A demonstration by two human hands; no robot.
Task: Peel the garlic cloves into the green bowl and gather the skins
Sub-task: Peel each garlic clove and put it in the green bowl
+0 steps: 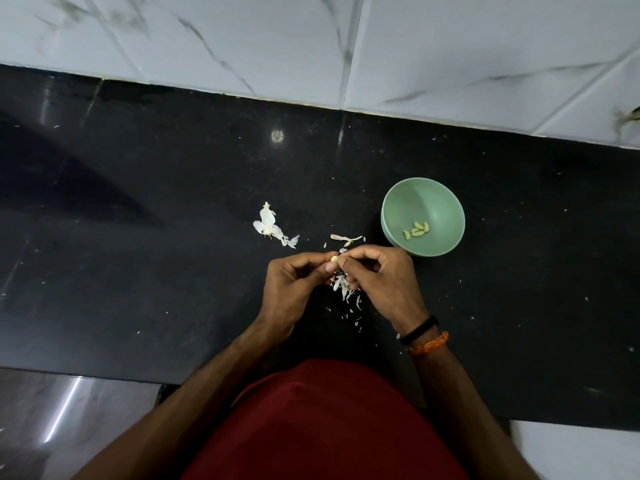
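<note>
Red shirt is seen nearest. Above it, a garlic clove is pinched between the left hand and the right hand, fingers of both curled onto it, over the black counter. Loose skins are scattered between and under the hands. Further out, a skin husk lies left; the green bowl, right, holds peeled cloves. Marble tiles are behind.
</note>
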